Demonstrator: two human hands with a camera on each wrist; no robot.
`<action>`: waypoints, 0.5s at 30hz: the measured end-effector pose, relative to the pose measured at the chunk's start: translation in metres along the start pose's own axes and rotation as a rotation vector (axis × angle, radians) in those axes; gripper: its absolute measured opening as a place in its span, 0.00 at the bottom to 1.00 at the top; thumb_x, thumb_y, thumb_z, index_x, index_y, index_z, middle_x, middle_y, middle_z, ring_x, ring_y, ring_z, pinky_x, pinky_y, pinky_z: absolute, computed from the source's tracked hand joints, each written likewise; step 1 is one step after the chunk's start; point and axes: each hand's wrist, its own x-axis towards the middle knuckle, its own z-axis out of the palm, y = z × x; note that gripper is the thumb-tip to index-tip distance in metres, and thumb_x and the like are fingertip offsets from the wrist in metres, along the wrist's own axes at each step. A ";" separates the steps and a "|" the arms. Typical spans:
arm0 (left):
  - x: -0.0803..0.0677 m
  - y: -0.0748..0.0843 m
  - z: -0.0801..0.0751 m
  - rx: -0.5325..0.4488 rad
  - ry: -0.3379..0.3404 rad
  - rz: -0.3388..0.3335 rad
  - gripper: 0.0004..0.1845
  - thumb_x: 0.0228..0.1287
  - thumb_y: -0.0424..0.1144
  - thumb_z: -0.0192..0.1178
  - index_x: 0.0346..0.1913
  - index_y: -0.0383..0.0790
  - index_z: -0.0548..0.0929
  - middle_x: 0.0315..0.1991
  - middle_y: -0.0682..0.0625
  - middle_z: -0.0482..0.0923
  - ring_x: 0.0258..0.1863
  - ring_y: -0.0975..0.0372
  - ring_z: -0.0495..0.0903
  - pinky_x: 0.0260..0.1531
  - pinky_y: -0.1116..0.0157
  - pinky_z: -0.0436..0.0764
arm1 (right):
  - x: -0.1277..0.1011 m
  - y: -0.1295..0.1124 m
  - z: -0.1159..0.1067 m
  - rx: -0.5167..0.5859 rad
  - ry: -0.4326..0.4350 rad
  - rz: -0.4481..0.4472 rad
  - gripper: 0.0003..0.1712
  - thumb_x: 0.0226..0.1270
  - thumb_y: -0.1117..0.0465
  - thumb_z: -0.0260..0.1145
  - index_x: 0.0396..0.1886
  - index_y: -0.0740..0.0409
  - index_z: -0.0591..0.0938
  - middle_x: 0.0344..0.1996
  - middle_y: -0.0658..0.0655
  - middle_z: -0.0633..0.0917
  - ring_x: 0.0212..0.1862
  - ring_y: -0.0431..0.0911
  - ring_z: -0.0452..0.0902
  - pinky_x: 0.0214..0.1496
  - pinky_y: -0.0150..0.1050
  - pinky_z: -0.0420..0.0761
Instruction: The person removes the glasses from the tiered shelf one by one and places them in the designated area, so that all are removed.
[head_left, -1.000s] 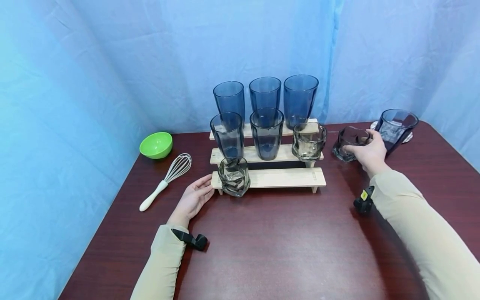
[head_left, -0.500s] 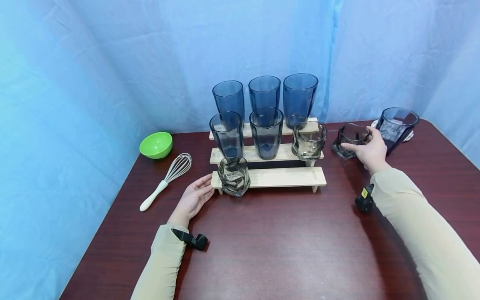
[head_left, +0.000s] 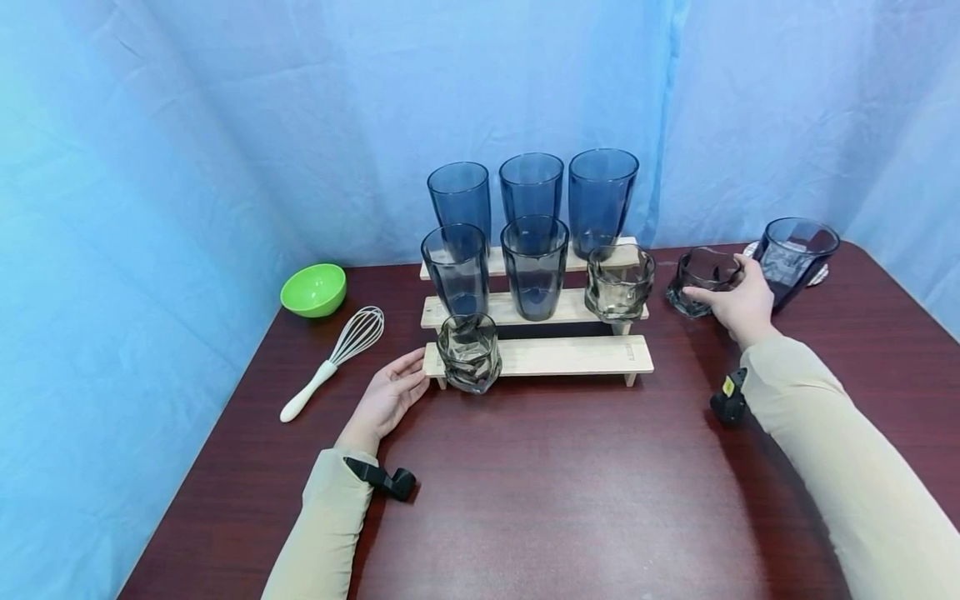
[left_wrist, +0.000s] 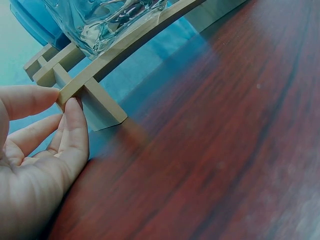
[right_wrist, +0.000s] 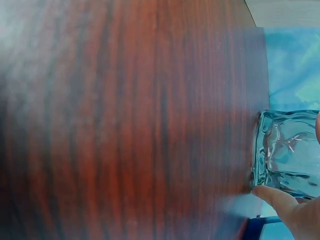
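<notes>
With thumb and fingers, my left hand [head_left: 386, 400] pinches the left end of the lowest board of a three-tier wooden rack [head_left: 573, 357]; the left wrist view shows the rack's corner [left_wrist: 82, 82] between the fingertips. To the right of the rack, my right hand [head_left: 744, 307] grips a short, wavy-sided dark glass tumbler [head_left: 692, 296] from its right side. In the right wrist view this tumbler [right_wrist: 295, 145] is partly cut off by the frame. Similar short tumblers stand on the front tier's left end [head_left: 469, 358] and the middle tier's right end [head_left: 618, 287].
Two tall blue-grey glasses [head_left: 534, 275] stand on the middle tier, with three more [head_left: 600, 196] behind. Another tall glass [head_left: 787, 262] sits just beyond my right hand, beside a pale round patterned piece [head_left: 819, 275]. At left lie a green bowl [head_left: 313, 290] and white whisk [head_left: 330, 367].
The tumbler in my right hand shifted very slightly up and right between the first two frames, then stayed still. My left hand keeps its pinch on the rack.
</notes>
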 end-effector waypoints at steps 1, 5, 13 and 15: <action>0.000 0.000 0.000 0.004 0.002 -0.002 0.30 0.68 0.20 0.41 0.72 0.26 0.50 0.44 0.56 0.73 0.38 0.71 0.77 0.42 0.76 0.76 | 0.000 0.000 0.000 0.004 0.000 0.000 0.55 0.56 0.58 0.71 0.74 0.63 0.47 0.70 0.68 0.58 0.70 0.60 0.57 0.70 0.50 0.60; 0.001 -0.001 0.000 0.014 0.000 -0.002 0.30 0.68 0.20 0.41 0.72 0.26 0.50 0.44 0.56 0.72 0.39 0.71 0.77 0.42 0.76 0.76 | 0.000 0.001 0.000 0.007 -0.013 0.013 0.56 0.56 0.56 0.71 0.75 0.62 0.46 0.71 0.68 0.57 0.70 0.60 0.56 0.70 0.51 0.60; 0.000 -0.001 -0.001 0.006 -0.014 0.001 0.30 0.68 0.20 0.41 0.72 0.27 0.50 0.45 0.56 0.73 0.39 0.71 0.77 0.42 0.76 0.76 | -0.001 0.007 -0.005 0.028 -0.064 0.058 0.56 0.58 0.51 0.69 0.75 0.58 0.43 0.69 0.70 0.60 0.68 0.61 0.61 0.66 0.53 0.66; 0.000 -0.001 -0.001 0.010 -0.011 -0.001 0.30 0.68 0.20 0.41 0.72 0.27 0.50 0.45 0.55 0.72 0.39 0.71 0.77 0.42 0.76 0.76 | -0.002 0.007 -0.007 0.019 -0.077 0.062 0.56 0.59 0.51 0.69 0.75 0.59 0.44 0.68 0.72 0.61 0.66 0.62 0.62 0.65 0.54 0.66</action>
